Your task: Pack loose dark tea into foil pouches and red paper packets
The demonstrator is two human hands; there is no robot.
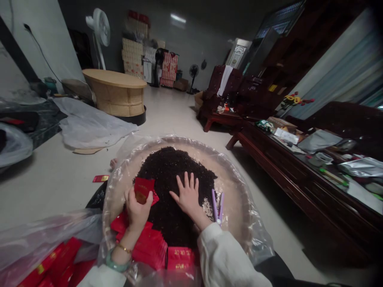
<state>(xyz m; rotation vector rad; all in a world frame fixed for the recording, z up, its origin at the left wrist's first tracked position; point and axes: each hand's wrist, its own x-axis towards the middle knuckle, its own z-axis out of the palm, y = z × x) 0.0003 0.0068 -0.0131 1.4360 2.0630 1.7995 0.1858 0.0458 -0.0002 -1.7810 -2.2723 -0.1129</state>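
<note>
A wide round tray [239, 199] lined with clear plastic rests on my lap and holds a dark heap of loose tea leaves [170, 167]. My left hand [137, 209] is closed around a small red packet [143, 189], held upright at the heap's near left edge. My right hand [188, 195] lies on the leaves with its fingers spread, holding nothing. A pile of red packets [149, 243] lies in the tray's near part. A purple tool [218, 205] rests on the tray just right of my right hand.
A clear bag with more red packets [50, 263] lies at my lower left. One red packet [100, 178] lies on the floor. A long dark wooden table [299, 175] with clutter runs along the right. A large round wooden tub [115, 93] and plastic sheet [89, 125] sit far left.
</note>
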